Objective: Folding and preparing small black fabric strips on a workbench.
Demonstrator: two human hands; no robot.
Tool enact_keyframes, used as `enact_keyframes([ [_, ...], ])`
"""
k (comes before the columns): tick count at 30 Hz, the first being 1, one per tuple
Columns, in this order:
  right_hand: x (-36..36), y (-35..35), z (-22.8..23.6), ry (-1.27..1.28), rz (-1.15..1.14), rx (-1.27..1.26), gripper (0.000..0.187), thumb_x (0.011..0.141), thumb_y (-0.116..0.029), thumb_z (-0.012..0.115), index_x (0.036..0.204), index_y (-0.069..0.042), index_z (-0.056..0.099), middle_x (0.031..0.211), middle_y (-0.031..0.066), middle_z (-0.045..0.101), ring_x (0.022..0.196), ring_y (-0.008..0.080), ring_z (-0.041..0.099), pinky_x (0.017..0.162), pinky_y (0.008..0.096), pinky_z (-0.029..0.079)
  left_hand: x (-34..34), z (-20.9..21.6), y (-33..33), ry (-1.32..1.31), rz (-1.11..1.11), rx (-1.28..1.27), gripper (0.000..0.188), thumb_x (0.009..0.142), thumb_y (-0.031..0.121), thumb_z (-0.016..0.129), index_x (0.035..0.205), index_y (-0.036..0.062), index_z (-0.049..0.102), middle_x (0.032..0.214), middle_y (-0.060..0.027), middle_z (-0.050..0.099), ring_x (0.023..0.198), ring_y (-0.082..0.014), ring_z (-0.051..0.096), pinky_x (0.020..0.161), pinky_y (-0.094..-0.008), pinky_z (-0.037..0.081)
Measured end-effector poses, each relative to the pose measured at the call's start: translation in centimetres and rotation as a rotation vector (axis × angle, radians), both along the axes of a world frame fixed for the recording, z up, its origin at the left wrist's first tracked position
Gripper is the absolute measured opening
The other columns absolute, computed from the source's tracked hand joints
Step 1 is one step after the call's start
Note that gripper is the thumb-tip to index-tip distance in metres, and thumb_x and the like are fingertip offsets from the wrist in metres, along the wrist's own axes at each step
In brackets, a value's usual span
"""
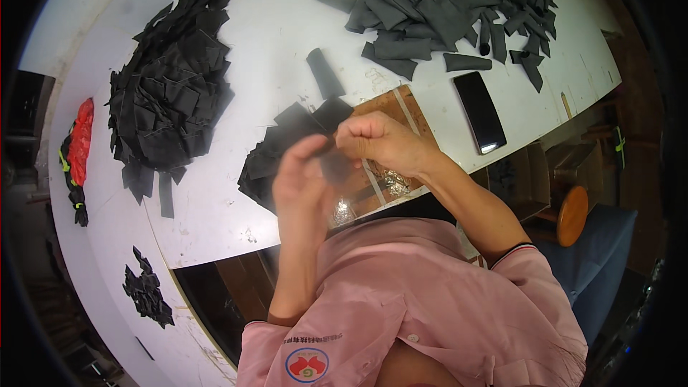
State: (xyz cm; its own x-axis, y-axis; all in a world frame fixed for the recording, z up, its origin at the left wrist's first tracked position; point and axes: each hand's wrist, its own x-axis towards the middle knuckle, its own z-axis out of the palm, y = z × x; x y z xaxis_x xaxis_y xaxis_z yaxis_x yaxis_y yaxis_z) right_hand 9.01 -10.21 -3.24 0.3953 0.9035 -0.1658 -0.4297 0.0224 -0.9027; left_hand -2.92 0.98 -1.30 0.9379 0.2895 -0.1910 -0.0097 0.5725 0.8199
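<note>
My right hand [380,145] is closed in a pinch above a brown cardboard piece [421,111] with clear tape on it. A small black fabric piece [335,166] hangs at its fingers, between my two hands, partly blurred. My left hand [302,180] is beside it, its fingers curved toward the fabric but smeared by motion, so its grip is unclear. Under and behind my left hand lies a small heap of flat black fabric pieces [261,161], partly hidden by the hand. One rolled dark grey tube piece [325,73] lies just beyond this heap.
A large pile of flat black pieces [172,93] covers the left of the white table [276,21]. Dark tube-shaped pieces [444,11] are heaped at the far right. A phone [479,112] lies right of the cardboard. A wooden stool [571,216] stands below the table's right edge.
</note>
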Motion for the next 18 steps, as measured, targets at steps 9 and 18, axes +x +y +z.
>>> enact_keyframes([
  [9,-1.0,-0.9,4.6,-0.986,-0.406,0.024,0.017,0.077,-0.019,0.059,0.073,-0.004,0.054,0.070,0.0032,0.050,0.066,0.0130,0.050,0.054,0.0245,0.040,0.9,2.4,0.3,-0.355,0.270,0.795,0.010,0.072,0.000,0.055,0.081,-0.0046,0.057,0.084,-0.0111,0.060,0.088,-0.0218,0.052,0.079,-0.0311,0.040],
  [18,-1.5,-1.5,2.8,-1.492,-0.232,-0.147,0.021,0.068,-0.021,0.064,0.062,-0.004,0.052,0.063,0.0057,0.050,0.065,0.0208,0.052,0.051,0.0314,0.042,0.4,0.5,-0.7,-0.258,0.256,0.390,0.014,0.076,0.007,0.061,0.085,-0.0028,0.056,0.091,-0.0152,0.059,0.086,-0.0185,0.054,0.083,-0.0315,0.040],
])
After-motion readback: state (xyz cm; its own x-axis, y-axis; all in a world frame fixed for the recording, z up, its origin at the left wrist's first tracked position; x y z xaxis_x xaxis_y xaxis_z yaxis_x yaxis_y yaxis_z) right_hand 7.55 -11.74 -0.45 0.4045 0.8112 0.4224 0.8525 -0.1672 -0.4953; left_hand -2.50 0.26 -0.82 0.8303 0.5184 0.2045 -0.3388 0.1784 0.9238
